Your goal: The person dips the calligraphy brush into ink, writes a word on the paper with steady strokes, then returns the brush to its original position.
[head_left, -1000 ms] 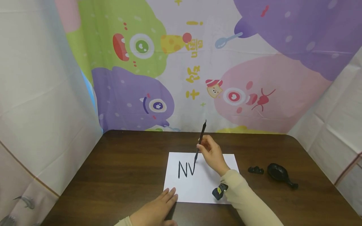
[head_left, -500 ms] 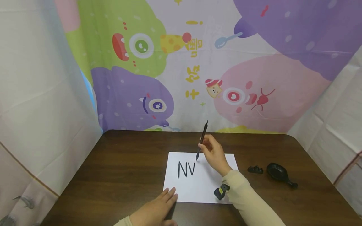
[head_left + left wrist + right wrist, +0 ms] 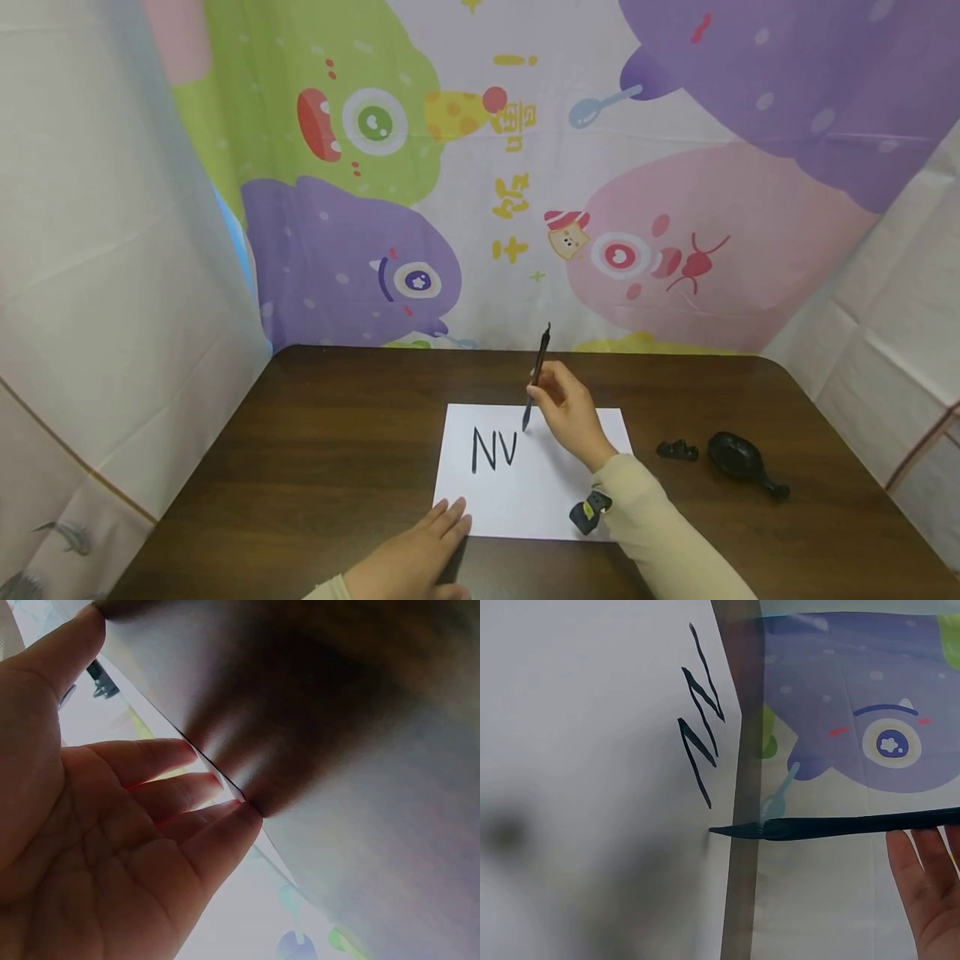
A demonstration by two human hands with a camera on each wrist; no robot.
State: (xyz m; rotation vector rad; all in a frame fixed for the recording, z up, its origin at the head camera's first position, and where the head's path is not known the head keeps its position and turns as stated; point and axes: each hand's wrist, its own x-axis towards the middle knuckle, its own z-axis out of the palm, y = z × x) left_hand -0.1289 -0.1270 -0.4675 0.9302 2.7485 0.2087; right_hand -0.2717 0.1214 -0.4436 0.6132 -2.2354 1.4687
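Note:
My right hand [image 3: 573, 417] pinches a dark writing brush [image 3: 538, 367] by its handle, over the upper part of a white sheet of paper [image 3: 525, 500]. In the right wrist view the tip of the brush [image 3: 739, 832] is at the paper's surface; whether it touches cannot be told. Black strokes [image 3: 493, 450] like an N and a V mark the sheet, left of the brush. My left hand [image 3: 412, 550] lies with straight fingers on the sheet's lower left corner. Seen from the left wrist, its fingertips [image 3: 251, 810] touch the sheet's edge.
Right of the paper, on the dark wooden table [image 3: 337, 450], are a small black brush rest [image 3: 677, 451] and a black ladle-shaped dish [image 3: 738, 458] with a short handle. A printed curtain [image 3: 517, 308] hangs behind the table. A black camera [image 3: 588, 510] is strapped to my right wrist.
The brush has lifted off the end of the V's right stroke and shifted slightly right, then come down a little. My left hand has stayed put.

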